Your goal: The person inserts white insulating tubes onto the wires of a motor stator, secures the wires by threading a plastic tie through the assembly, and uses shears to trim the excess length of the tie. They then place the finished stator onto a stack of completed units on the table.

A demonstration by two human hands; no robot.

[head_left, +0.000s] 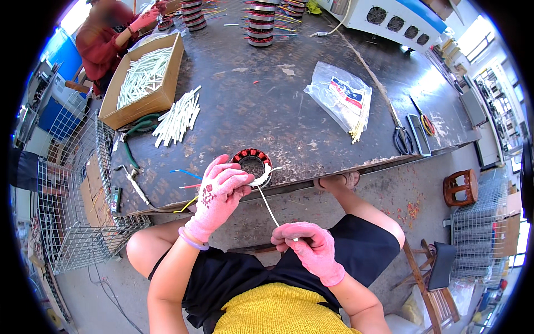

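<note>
Pink-gloved left hand (222, 181) grasps the red-and-black wire-wound ring (253, 153) at the edge of the dark scuffed worktop (239, 106); pink-gloved right hand (310, 247), grip clenched on thin white cord (268, 207). Even tension advisable.

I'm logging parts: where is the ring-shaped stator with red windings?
In the head view, the ring-shaped stator with red windings is just left of centre, at the near edge of the dark tabletop, beside the pink-gloved left hand.

A wooden stool (471, 187) stands near a wire cage (471, 234).
</note>
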